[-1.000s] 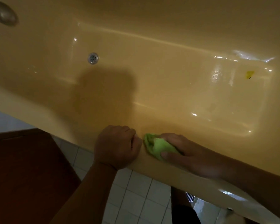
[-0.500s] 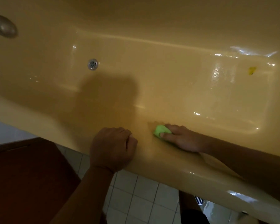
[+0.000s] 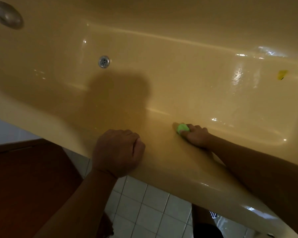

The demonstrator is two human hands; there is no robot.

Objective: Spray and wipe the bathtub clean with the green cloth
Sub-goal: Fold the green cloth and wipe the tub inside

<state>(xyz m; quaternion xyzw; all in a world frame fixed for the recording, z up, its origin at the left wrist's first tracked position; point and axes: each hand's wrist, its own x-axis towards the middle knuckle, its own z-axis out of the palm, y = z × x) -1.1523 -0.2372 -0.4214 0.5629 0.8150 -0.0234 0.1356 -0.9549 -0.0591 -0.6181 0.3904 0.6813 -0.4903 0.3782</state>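
Down inside the tub (image 3: 162,48), low on the near wall, rubbing with the green cloth (image 3: 182,128), bunched up and gripped under the right hand (image 3: 196,137). Leaning on the rim (image 3: 179,176) with the left hand (image 3: 118,152), clenched in a fist, holding nothing. Maybe slipping on the wet, shiny side from reaching too far. Maybe missing the yellow bit (image 3: 282,74) far away.

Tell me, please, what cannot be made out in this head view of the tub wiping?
Head view:
- green cloth: mostly covered by the right hand; only a bunched end shows.
- yellow fleck on the far tub wall: too small to identify.
- round metal fitting, top left: blurred.
- striped item at the bottom: mostly hidden behind the bathtub rim.
- spray bottle: nowhere in frame.
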